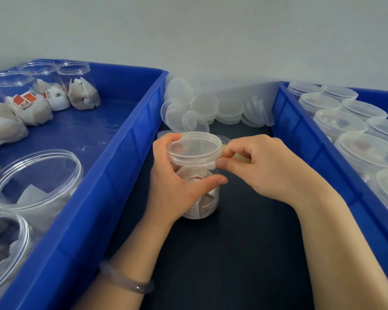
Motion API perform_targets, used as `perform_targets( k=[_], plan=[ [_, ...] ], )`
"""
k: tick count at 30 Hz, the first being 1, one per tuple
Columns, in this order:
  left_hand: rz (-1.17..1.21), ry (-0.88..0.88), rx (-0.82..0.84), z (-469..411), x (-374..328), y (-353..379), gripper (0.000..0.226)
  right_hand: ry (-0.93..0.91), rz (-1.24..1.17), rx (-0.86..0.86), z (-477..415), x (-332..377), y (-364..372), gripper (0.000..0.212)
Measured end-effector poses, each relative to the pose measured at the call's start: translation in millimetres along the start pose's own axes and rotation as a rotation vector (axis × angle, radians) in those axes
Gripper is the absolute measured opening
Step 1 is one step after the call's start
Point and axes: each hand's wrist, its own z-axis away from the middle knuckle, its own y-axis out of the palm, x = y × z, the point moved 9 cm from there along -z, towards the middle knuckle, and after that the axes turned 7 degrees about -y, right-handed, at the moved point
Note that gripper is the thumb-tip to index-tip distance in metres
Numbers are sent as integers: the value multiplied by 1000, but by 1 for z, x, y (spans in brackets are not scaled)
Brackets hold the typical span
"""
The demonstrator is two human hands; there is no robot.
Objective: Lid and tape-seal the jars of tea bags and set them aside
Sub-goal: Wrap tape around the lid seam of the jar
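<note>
Centrally, a jar (207,198) of tea bags is stood upright on the dark bench (233,253) between two blue crates. It is gripped by the left hand (175,189), whose fingers (166,139) are curled round the far side, the thumb laid across the front. Beige tape (241,157) is pinched by the right hand (267,166) against the rim of the lid (194,148). Loose lids (204,104) are heaped behind.

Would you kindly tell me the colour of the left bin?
The left bin is blue; head view.
</note>
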Motion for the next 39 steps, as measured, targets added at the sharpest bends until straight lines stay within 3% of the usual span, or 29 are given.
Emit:
perform_targets(
  k=[19, 27, 32, 39],
  plan=[
    [9, -29, -53, 0, 4, -5, 82, -61, -121, 4, -3, 3, 3, 17],
    [41, -12, -51, 2, -1, -6, 81, -34, -52, -37, -1, 8, 1, 20],
    [74, -5, -136, 3, -6, -14, 71, -13, 29, -67, 2, 16, -2, 19],
    [189, -21, -17, 0, -7, -9, 56, 32, 11, -8, 9, 23, -5, 20]
  ],
)
